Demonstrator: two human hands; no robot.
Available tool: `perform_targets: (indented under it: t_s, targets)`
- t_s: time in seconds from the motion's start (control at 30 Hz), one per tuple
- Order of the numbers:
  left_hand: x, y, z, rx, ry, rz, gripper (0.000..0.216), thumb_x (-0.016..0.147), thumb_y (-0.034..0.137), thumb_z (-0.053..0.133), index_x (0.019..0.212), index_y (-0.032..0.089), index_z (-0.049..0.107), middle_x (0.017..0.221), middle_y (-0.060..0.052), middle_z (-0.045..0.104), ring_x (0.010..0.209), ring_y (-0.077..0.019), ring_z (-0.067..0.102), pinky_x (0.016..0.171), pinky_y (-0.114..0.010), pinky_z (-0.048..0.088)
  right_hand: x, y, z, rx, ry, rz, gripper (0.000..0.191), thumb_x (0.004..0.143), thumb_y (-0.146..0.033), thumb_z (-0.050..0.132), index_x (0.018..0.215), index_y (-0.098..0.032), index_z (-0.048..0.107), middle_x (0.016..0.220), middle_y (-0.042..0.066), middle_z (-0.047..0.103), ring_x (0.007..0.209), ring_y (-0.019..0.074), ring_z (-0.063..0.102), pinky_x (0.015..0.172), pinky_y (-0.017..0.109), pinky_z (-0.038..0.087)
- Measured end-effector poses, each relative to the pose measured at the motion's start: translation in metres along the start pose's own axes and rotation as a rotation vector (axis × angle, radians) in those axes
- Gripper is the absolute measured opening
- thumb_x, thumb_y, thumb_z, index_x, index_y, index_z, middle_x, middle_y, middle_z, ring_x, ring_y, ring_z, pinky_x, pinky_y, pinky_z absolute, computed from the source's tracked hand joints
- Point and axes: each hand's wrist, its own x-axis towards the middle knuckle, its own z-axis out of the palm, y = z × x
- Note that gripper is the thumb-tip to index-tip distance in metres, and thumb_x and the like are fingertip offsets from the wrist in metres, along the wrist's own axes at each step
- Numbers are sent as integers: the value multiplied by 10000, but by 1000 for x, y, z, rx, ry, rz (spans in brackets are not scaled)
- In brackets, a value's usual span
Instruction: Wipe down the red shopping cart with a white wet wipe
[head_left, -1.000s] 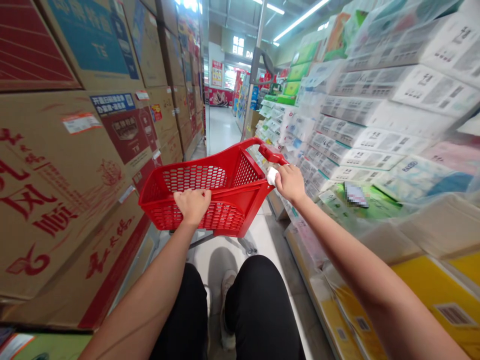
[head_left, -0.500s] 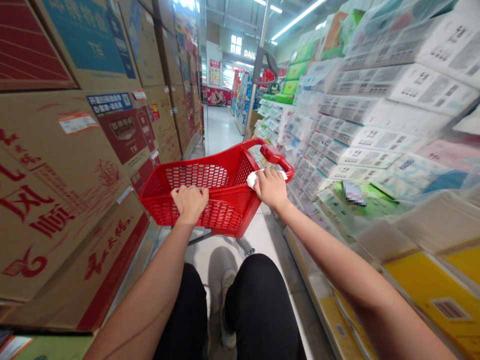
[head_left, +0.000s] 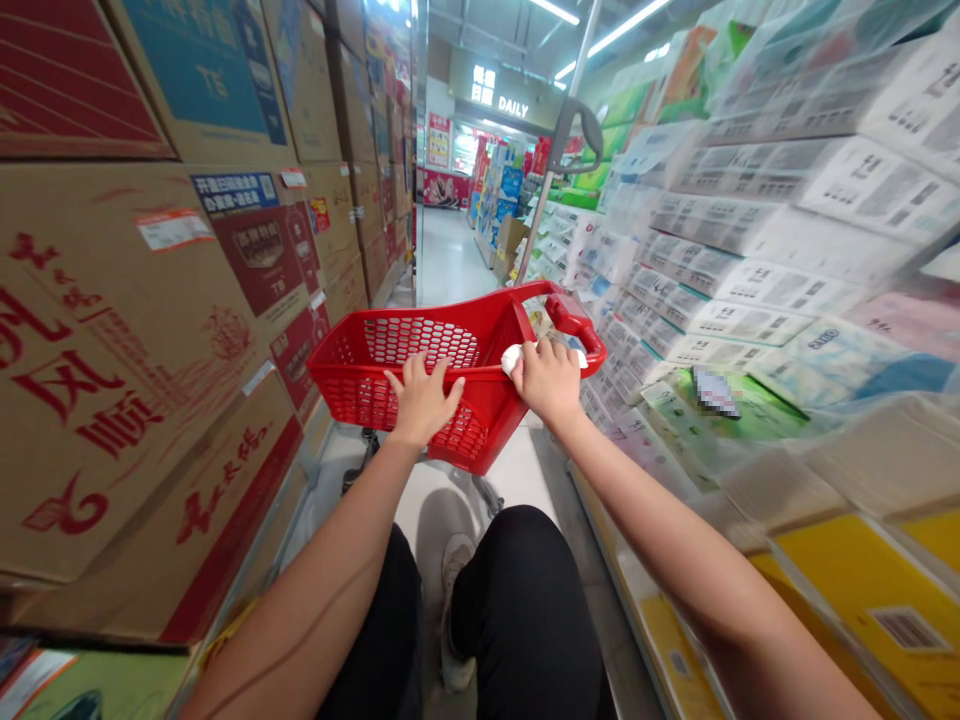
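A red plastic shopping cart (head_left: 491, 425) with perforated basket walls stands crosswise in front of me. My left hand (head_left: 425, 402) is at its near side wall, fingers spread and holding nothing; whether the fingertips touch the rim I cannot tell. At the handle end, my right hand (head_left: 549, 382) is closed over a white cloth (head_left: 511, 358) and presses it against the cart. Most of the cloth is hidden beneath the fingers. The red handle (head_left: 574, 318) curves up just beyond that hand.
Stacked cardboard cartons (head_left: 135, 370) line the left side. Wrapped white paper packs (head_left: 757, 290) are piled on the right. A metal pole with a grey loop handle (head_left: 577, 135) rises behind the cart. The aisle floor (head_left: 444, 255) runs ahead.
My left hand has let go of the basket rim, spread its fingers and shifted right. The cart sits slightly farther right in view. My right hand stays on the cloth at the handle end.
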Motion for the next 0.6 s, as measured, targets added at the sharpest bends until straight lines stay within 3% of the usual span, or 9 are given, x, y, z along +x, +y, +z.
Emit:
perform_targets:
  t_s: [0.13,0.3,0.6]
  targets:
    - [2,20,5,-45,-57,46,502,905,576,502,1280,253,583,1356,-169,550,1324,-404,394,1110,-750,220,-3,-8,-6,7,28,8,304,977,-364,401,1034,-177,635,975,162,627,922,313,507,818,425,314]
    - [13,13,7,-48,-53,-1,475,903,625,487,1121,223,617,1223,-160,616,1240,-396,453,1098,-713,262,-3,-3,-17,15,-82,-106,366,1007,-413,358,1065,-167,622,1008,159,635,938,304,511,814,411,300]
    - [21,9,10,-60,-40,-10,462,895,642,501,1041,222,626,1165,-143,642,1212,-382,465,1085,-687,283,6,63,-33,-13,-111,-225,432,1030,-447,317,974,-168,641,979,139,686,951,280,519,849,389,280]
